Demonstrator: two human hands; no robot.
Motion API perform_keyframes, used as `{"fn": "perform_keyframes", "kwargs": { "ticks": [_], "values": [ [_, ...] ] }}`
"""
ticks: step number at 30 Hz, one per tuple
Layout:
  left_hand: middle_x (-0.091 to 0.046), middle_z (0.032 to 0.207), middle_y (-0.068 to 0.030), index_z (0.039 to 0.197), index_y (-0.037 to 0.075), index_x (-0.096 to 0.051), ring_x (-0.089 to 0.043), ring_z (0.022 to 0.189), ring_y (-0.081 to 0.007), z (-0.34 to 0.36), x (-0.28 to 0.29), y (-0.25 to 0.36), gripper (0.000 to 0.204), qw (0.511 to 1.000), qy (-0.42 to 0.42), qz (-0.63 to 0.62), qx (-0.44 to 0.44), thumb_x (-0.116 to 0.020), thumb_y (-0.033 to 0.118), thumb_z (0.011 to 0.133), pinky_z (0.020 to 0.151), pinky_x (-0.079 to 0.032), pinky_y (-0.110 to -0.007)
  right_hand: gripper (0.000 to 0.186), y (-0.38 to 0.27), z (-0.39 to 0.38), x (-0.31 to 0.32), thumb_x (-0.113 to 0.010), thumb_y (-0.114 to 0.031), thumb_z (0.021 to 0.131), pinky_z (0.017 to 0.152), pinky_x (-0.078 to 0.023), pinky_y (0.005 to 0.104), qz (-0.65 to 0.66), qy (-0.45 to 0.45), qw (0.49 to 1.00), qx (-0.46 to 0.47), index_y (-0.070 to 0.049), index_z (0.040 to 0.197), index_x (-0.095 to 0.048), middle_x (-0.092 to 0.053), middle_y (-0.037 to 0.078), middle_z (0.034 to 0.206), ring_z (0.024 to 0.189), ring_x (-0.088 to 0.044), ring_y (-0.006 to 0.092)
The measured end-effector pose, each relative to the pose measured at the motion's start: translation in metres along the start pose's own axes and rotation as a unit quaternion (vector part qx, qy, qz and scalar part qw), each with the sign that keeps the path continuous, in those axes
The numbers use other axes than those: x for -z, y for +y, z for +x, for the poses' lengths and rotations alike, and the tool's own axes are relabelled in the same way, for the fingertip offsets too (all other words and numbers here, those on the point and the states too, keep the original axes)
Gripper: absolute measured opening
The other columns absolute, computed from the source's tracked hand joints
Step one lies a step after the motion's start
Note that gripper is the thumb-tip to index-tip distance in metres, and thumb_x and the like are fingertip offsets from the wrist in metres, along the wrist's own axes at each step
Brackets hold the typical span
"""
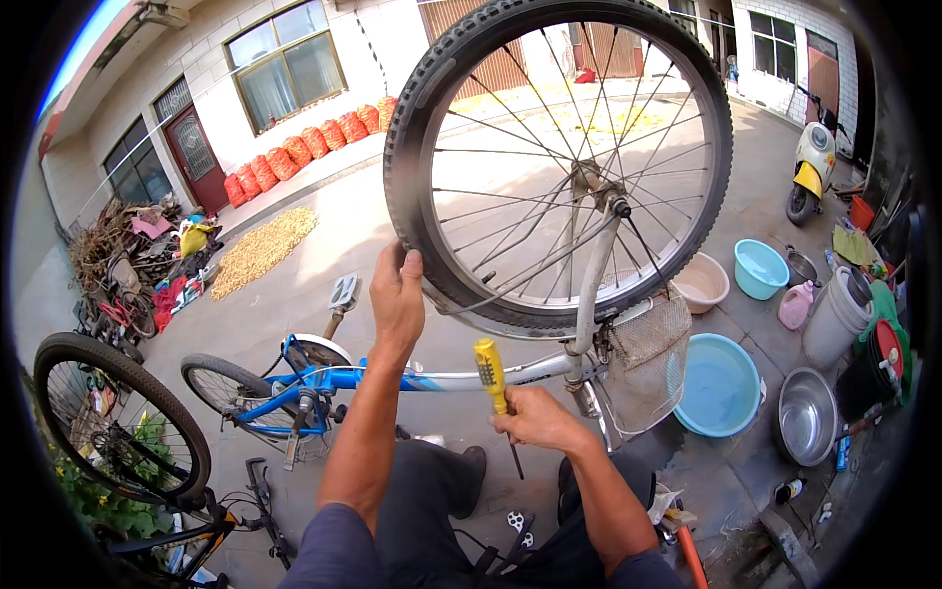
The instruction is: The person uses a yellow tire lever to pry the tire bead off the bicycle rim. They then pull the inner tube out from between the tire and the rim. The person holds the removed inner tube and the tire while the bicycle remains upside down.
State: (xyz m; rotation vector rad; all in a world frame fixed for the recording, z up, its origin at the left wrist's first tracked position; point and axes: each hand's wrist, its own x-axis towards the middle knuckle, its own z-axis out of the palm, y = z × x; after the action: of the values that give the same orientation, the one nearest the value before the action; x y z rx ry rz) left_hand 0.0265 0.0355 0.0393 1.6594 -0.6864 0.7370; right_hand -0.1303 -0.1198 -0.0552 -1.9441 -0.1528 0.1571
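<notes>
A blue and white bicycle point(422, 381) stands on its side or upended in front of me, its front wheel point(413, 187) raised high and filling the upper middle. My left hand point(396, 299) is at the lower left of that wheel, fingers and thumb closed against the knobbly black tyre. In my right hand point(538, 417) is a screwdriver with a yellow handle point(490, 371), held below the wheel and apart from it. Its handle points up and the dark shaft points down. A wire basket point(648, 363) hangs by the fork point(595, 285), right of the screwdriver.
Another bicycle wheel point(186, 432) rises at the left. At the right are a blue basin point(721, 417) of water, a turquoise basin point(761, 269), a metal bowl point(807, 417) and a pink jug point(796, 306). A scooter point(812, 167) stands farther back. Red sacks point(296, 150) line the wall.
</notes>
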Motion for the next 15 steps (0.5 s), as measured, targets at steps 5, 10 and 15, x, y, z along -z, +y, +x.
{"fn": "perform_keyframes", "kwargs": {
  "ticks": [5,10,15],
  "values": [
    [-0.058,0.113,-0.0173,0.122,-0.006,-0.05,-0.058,0.1,-0.0234,-0.001,-0.001,0.014,0.039,0.999,0.031,-0.009,-0.013,-0.051,0.023,0.097,0.085,-0.047,-0.034,0.018,0.086,-0.013,-0.07,-0.06,-0.013,0.081,0.069,-0.052,0.0417,-0.289,-0.037,0.956,-0.033,0.002,0.09,-0.064,-0.067,0.019,0.084,0.079,-0.066,0.0329],
    [-0.057,0.113,-0.0178,0.125,-0.005,-0.048,-0.059,0.101,-0.0245,0.018,0.004,0.017,0.043,0.999,0.036,-0.004,-0.037,-0.053,0.026,0.095,0.083,-0.048,-0.033,0.02,0.15,0.007,-0.119,-0.059,-0.008,0.079,0.075,-0.052,0.0427,-0.356,-0.211,0.904,-0.107,-0.002,0.096,-0.069,-0.067,0.019,0.097,0.092,-0.065,0.0342],
    [-0.055,0.115,-0.0198,0.13,-0.004,-0.044,-0.057,0.105,-0.0268,0.059,0.008,0.041,0.058,0.999,0.01,0.009,-0.039,-0.054,0.038,0.092,0.083,-0.048,-0.034,0.024,0.163,-0.001,-0.148,-0.059,-0.009,0.079,0.076,-0.053,0.0411,-0.392,-0.263,0.874,-0.115,-0.006,0.1,-0.07,-0.068,0.015,0.101,0.093,-0.066,0.0321]
  ]
}}
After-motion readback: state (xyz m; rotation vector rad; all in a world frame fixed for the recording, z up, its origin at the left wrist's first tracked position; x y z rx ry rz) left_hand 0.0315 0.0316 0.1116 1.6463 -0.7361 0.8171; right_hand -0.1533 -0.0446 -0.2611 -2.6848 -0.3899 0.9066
